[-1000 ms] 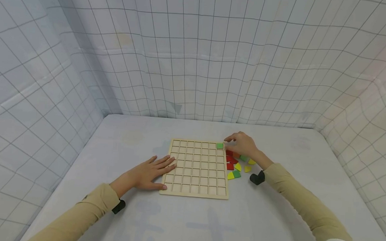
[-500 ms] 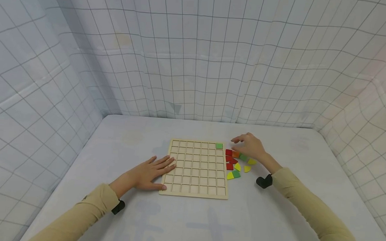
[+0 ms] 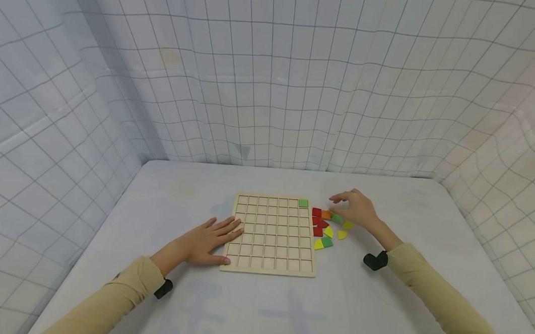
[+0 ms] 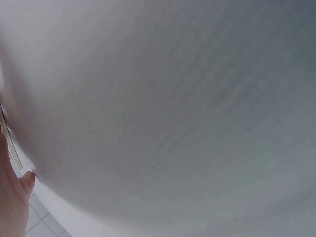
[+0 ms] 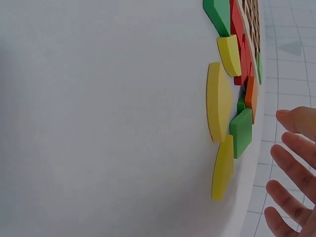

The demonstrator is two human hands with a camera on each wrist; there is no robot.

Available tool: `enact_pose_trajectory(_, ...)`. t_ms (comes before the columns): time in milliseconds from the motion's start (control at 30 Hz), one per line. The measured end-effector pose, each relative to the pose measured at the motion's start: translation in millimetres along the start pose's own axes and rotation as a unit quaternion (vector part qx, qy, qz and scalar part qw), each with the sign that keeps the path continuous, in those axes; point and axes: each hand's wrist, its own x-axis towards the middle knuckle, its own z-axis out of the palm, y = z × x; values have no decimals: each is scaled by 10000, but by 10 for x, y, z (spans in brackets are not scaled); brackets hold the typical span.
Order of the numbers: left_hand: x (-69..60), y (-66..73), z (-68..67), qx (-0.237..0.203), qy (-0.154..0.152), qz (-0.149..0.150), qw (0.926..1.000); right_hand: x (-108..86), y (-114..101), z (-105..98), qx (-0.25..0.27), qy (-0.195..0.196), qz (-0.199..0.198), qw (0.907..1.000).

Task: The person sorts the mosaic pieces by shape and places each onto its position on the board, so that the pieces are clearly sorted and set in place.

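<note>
A pale wooden grid board (image 3: pixel 270 235) lies flat in mid-table. One green square (image 3: pixel 303 203) sits in its far right corner cell. My left hand (image 3: pixel 206 242) rests with spread fingers on the board's left edge. Over the far end of a loose group of pieces hovers my right hand (image 3: pixel 355 208), its fingers loosely bent and holding nothing in the right wrist view. Closest to it are an orange piece (image 3: pixel 326 215), a green piece (image 5: pixel 241 133) and a yellow curved-edge piece (image 5: pixel 223 168). Red pieces (image 3: pixel 316 212) lie along the board's right edge.
Nearer the front of the group, another green piece (image 3: pixel 326 241) touches a yellow one (image 3: pixel 319 244). A further yellow piece (image 3: pixel 342 235) lies slightly apart on the right. Grid-patterned white curtains (image 3: pixel 270 111) surround the white table (image 3: pixel 260 313) at the back and sides.
My right hand has drawn away from the board's far right corner, moving right over the loose pieces and uncovering the red and orange ones. The left hand stays put.
</note>
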Motion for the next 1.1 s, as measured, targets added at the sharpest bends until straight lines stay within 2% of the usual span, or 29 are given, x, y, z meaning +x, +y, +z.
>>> enact_pose_trajectory(400,-24,34,-33,-50,308,207,9993,-186,108,3,5,185,138,9997)
enact_pose_trajectory(533,-19,30,-36,-5,277,180,9995,-231,116,5,14,152,246,9996)
enact_pose_trajectory(800,-7,28,-31,-77,31,37,10000,-321,128,41,-27,103,418,9991)
enact_pose_trajectory(1100,-8,19,-22,-42,64,56,10000,-362,169,80,-58,119,395,9991)
